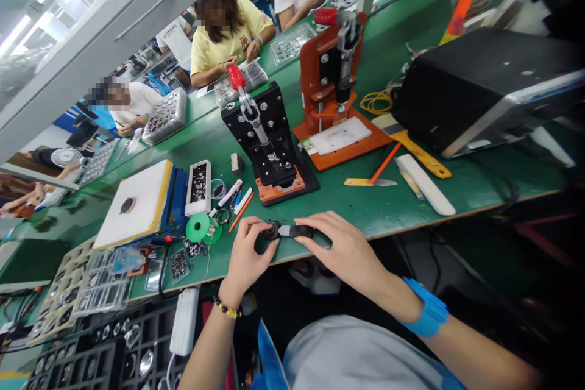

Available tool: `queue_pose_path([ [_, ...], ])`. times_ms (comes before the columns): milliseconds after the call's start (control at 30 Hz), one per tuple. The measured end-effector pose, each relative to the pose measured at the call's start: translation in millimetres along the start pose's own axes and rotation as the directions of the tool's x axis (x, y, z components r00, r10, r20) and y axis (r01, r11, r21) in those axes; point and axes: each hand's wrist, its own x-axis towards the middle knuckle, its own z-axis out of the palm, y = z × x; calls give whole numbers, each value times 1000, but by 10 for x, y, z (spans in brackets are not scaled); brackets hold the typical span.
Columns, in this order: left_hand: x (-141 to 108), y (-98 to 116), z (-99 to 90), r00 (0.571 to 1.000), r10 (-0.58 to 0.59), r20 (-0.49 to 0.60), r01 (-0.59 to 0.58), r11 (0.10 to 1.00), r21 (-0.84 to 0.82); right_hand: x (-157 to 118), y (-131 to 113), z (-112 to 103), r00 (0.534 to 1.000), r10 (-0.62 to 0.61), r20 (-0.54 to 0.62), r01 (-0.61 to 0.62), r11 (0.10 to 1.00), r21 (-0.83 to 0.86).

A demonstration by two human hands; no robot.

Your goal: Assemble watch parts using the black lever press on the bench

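I see the left hand (247,256) pinching a round black part (273,231) over the green table's (329,196) near edge. The right hand (345,248) grips a flat tool (292,231), lying sideways, its tip pointing left to the part.

Bright metal and slick plastic over a smooth, softly glossy green bench top (331,210)!
Here's the flat black-and-silver hand tool (289,231), matt at one end, pale and metallic at the other; a glossy red plastic grip (236,76) shines above a polished metal toggle linkage (260,131); the upright black press frame (279,111) looks matt, the orange-brown press (314,64) painted satin; the flanged green spool (190,227) gleams, smooth plastic, while the boxy black case (489,73) shows dull.
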Motion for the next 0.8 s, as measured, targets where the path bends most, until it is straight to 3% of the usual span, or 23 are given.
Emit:
queue_pose_path([
  [167, 18, 30, 69, 995, -31, -94, 34, 999, 27, 460, -186, 58, 998, -57, 13, 55, 993, 105],
  [267, 27, 32, 96, 986, -85, -143, 88, 996, 15, 777, -299, 160, 980, -116, 163, 102, 991, 92],
  [400, 27, 18, 88, 971, -149, -185, 151, 989, -7, 1010, -372, 248, 918, -226, 325, 217, 974, 63],
  [567, 24, 65, 104, 981, -144, -131, 138, 989, -53, 1013, -266, 204, 874, -349, 339, 355, 934, 45],
  [800, 37, 225, 172, 988, -68, -140, 59, 996, -68, 805, -102, -21, 889, -379, 256, 377, 924, 61],
])
